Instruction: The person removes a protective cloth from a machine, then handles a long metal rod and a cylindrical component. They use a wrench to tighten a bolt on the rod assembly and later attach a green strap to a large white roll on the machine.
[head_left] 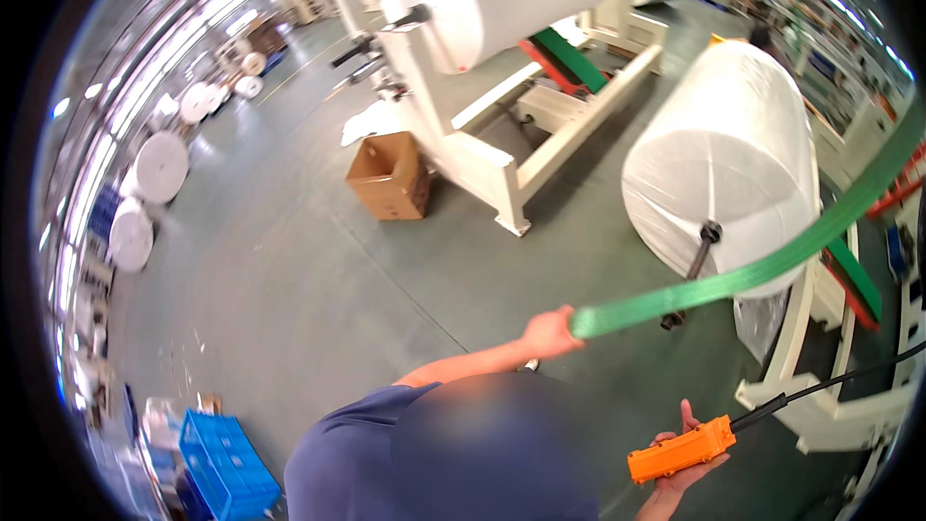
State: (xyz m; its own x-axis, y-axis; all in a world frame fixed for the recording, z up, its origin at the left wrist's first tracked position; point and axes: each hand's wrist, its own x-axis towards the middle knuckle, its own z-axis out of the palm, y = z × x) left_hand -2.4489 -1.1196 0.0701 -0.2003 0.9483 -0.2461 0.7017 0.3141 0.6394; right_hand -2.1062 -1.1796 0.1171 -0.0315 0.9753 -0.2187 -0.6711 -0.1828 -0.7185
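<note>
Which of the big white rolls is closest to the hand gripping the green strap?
The big white roll on the right, with the dark shaft through its core; the green strap crosses it. The others sit farther off.

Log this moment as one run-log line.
left hand: grips green strap | right hand: holds orange control pendant | white roll: on shaft, beside frame

A grey-green factory floor (289, 270) carries everything. A brown cardboard box (391, 177) sits on it just beside the foot of a cream machine frame (502, 169). A blue plastic crate (227, 468) stands near the floor's lower left edge. White rolls (159, 166) stand along the far left edge.
</note>
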